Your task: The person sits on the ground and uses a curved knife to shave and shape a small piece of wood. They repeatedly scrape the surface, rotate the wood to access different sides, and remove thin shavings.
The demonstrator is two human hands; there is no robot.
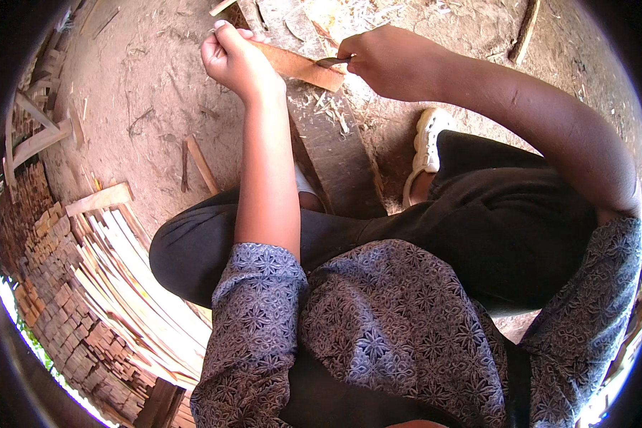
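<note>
1. As I look on, the left hand (235, 60) is closed around one end of a flat, reddish-brown strip of wood (291, 64).
2. The right hand (392, 63) is closed on a bladed tool (332, 62); its handle is hidden inside the fist.
3. The strip of wood is located between the two hands, slanting from the left hand to a free end below the blade. The dark blade meets the strip's upper edge near that end; I cannot tell whether it cuts into the wood.
4. Beneath the strip, a dark board (339, 153) extends toward the person's bent legs. Pale shavings (333, 110) lie on it.
5. Right of the board, one foot wears a cream-coloured shoe (426, 139).
6. At the person's left, long pale slats (139, 285) lie side by side, next to stacked wood pieces (53, 285).
</note>
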